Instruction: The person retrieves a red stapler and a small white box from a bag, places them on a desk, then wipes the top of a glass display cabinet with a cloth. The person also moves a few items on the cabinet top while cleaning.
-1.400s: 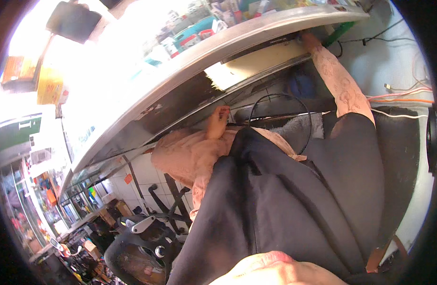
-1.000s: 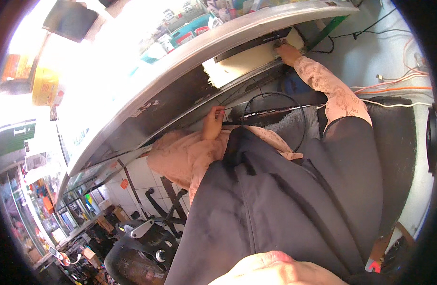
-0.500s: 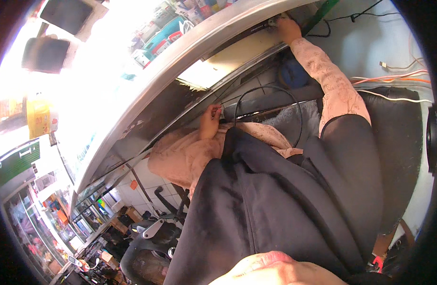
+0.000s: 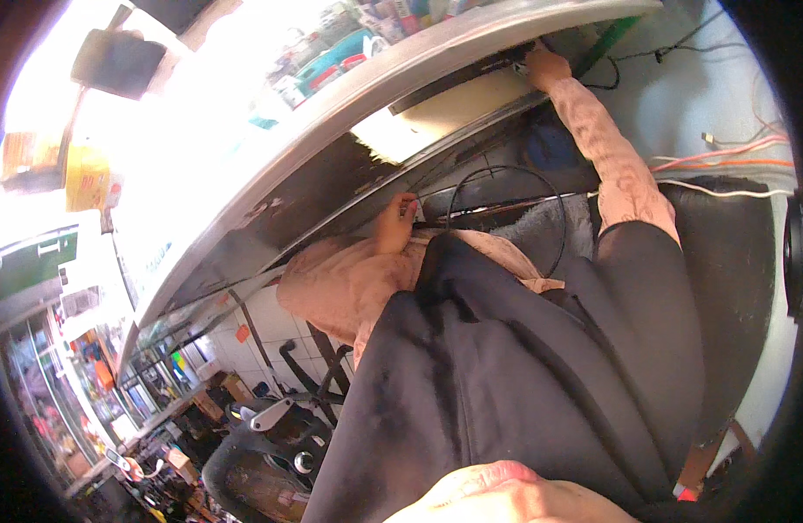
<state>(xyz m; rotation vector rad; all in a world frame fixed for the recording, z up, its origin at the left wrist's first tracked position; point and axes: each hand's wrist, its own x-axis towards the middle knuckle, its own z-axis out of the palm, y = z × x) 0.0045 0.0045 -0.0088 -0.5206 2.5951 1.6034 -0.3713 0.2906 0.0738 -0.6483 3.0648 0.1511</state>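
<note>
My left hand [image 4: 396, 223] is near the middle, just below the long lower edge of the desk's underside. Its fingers are curled together beside a small pale piece I cannot make out. Close by, a black cable [image 4: 562, 213] bends in a wide loop over my lap. My right hand [image 4: 548, 70] reaches up under the far right end of the desk [image 4: 279, 148]. There its fingers close at a small metallic part [image 4: 521, 67], mostly hidden, at the end of a dark strip beside a cream-coloured panel [image 4: 454, 109].
Several coloured items and a teal tray [image 4: 336, 57] are on the desktop. Loose cables [image 4: 724, 164] run along the wall at right. A black chair [image 4: 271, 453] and cluttered shelves [image 4: 96, 375] are at lower left. Grey fluffy fabric [image 4: 550, 231] lies under the cable loop.
The whole view has shifted slightly, with the desk and both hands appearing a little further right. Against the desk, both hands stay in nearly the same places.
</note>
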